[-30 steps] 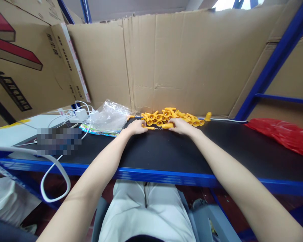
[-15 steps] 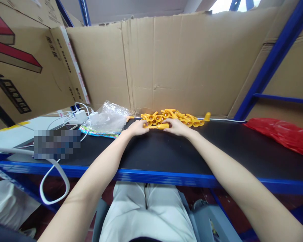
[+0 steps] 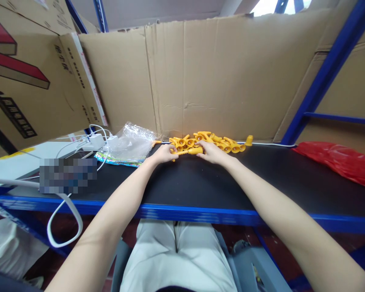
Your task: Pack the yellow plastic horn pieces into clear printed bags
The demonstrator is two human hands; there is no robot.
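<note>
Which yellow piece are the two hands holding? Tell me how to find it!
Look at the black shelf top with blue edges, then at the heap of small yellow plastic parts against the tall cardboard wall. At the heap's near side, the left hand and right hand meet on one yellow plastic rod. Unlike the piled parts, it lies crosswise between both hands.

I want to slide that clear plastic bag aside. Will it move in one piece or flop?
The clear plastic bag looks thin and crumpled, so it would probably flop and bunch. It seems light, likely skidding easily on the black shelf top.
</note>
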